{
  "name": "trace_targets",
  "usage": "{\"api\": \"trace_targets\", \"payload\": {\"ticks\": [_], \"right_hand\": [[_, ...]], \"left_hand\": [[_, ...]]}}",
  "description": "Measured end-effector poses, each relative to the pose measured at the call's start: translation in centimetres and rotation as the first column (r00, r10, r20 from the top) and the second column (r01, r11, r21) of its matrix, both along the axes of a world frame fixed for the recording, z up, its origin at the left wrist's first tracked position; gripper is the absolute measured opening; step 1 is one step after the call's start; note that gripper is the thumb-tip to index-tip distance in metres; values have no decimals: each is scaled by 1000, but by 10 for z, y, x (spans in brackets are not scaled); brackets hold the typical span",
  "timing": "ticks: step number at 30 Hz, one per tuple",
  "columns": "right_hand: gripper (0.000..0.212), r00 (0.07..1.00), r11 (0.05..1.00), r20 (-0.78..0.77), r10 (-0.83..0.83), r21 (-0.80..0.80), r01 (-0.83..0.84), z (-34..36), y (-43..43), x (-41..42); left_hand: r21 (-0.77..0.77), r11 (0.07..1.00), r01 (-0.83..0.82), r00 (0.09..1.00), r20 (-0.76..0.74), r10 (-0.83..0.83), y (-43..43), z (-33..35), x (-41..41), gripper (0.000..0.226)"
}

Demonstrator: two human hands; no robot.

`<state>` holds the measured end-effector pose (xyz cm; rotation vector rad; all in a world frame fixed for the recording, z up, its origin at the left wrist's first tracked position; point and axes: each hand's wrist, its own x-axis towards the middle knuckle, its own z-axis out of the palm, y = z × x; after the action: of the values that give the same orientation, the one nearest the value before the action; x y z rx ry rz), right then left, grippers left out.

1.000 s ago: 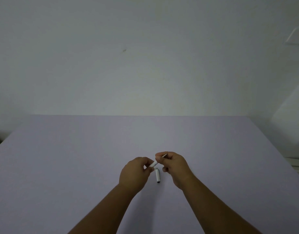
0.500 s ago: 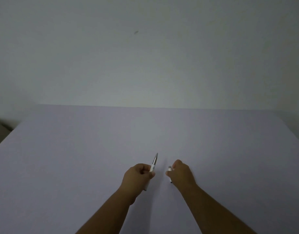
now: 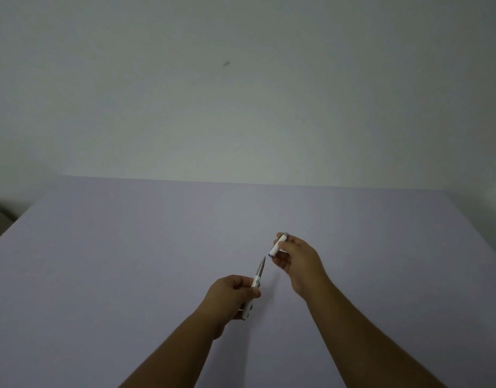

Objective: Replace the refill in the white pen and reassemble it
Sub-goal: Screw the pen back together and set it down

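From the head view, both bare hands are up over the lavender table (image 3: 129,261), and the white pen is in two pieces. The left hand (image 3: 233,294) is closed around the pen body (image 3: 254,287), thumb and fingers pressed onto its white middle, with the grey tapered tip (image 3: 261,266) sticking out past the knuckles and the rear end poking out below the palm. That body slants up and to the right, its long axis aimed almost straight at the other piece. The right hand (image 3: 294,259) is pinching the white cap (image 3: 277,244) between thumb and fingertips, holding it just beyond and to the right of the tip, on nearly the same slant. The cap's dark end, likely its mouth though too small to be sure, faces down toward the tip, and its far end shows past the fingers. Tip and cap are close but apart, a small gap showing between them. I'd say the refill is already inside, though that can't be seen from here, and this looks like the closing step: bring the cap down that shared line onto the tip. The right hand is the nearer one to make that slide. If the two axes drift out of line, the tip may catch the cap's rim. Nothing else sits on the table near the pen.
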<state>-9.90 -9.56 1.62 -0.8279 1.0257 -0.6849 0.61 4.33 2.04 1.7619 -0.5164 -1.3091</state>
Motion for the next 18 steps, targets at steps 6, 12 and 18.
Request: {"api": "trace_targets", "payload": {"ticks": [6,12,18], "right_hand": [[24,992,993,58,111,-43,-109,25,1,-9],[27,983,982,71,168,-100,-161,24,3,-27],[30,967,964,76,242,-132,-231,25,9,-36]], "left_hand": [[-22,999,31,999,-11,-31,-2,13,-12,7],[-28,998,49,998,-31,-50,1,15,-20,8],[-40,998,50,998,-41,-52,0,21,-27,9]]}}
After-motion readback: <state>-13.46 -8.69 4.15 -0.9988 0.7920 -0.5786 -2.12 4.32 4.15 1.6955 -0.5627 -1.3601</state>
